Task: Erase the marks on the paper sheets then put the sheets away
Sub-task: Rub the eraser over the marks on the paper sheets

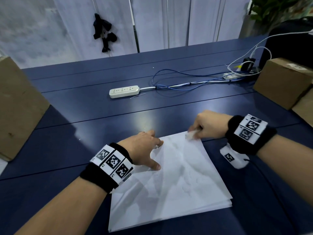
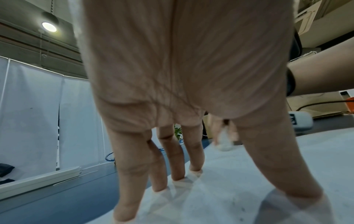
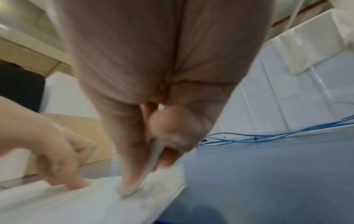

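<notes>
A stack of white paper sheets point(image 1: 177, 184) lies on the blue table, its top sheet creased and showing faint grey marks. My left hand point(image 1: 155, 154) rests on the sheet's left part, straight spread fingers point(image 2: 178, 166) pressing down on the paper point(image 2: 249, 174). At the sheet's far right corner my right hand point(image 1: 201, 128) pinches a small white eraser point(image 1: 191, 134) against the paper; it is blurred with motion. In the right wrist view the eraser point(image 3: 155, 154) sits between thumb and fingers, with the paper point(image 3: 86, 201) and left hand point(image 3: 57, 159) beside it.
A white power strip point(image 1: 124, 91) and blue and white cables point(image 1: 186, 82) lie further back on the table point(image 1: 84, 116). Cardboard boxes stand at the left point(image 1: 17, 107) and right point(image 1: 284, 82) edges. A small white tagged unit point(image 1: 234, 157) hangs under my right wrist.
</notes>
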A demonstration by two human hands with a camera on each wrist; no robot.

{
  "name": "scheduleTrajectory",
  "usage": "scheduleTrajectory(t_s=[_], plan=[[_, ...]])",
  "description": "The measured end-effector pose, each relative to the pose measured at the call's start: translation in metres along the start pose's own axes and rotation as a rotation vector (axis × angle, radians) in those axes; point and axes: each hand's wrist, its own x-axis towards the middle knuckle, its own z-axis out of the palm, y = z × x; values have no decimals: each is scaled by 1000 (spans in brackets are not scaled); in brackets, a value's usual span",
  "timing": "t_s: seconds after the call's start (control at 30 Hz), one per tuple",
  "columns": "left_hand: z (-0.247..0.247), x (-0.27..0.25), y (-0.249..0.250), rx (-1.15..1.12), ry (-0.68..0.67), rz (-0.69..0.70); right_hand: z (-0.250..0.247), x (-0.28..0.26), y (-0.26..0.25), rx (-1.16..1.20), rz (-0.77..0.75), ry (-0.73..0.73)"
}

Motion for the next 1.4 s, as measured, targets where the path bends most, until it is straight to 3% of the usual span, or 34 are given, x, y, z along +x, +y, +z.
scheduleTrajectory(t_s=[0.1,0.27,0.47,0.53,0.67,0.87,0.93,1.07,1.13,1.27,1.33,1.4], plan=[[0,0,0,-5,-3,1,-3,4,4,-51,14,49],[1,1,-1,-8,-7,-5,9,-19,0,46,-23,-291],[0,0,1,-5,-5,-7,-4,-1,4,-46,21,33],[0,0,0,-6,-3,-12,1,-5,9,-39,10,-4],[1,1,0,-9,-4,-15,12,-19,5,28,-25,-275],[0,-1,1,-6,-5,-12,-6,2,4,-30,20,39],[-1,-1,1,-8,-5,-11,-3,-2,6,-25,10,-1],[0,0,0,-14,-4,-9,3,-24,-4,95,10,-263],[0,0,0,-11,-8,-6,1,-18,-4,64,-4,-200],[0,-1,1,-7,-5,-8,-3,7,6,-48,42,66],[0,0,0,-10,-3,-11,-2,6,8,-65,30,47],[0,1,0,-14,-3,-13,2,-3,6,-31,-6,-100]])
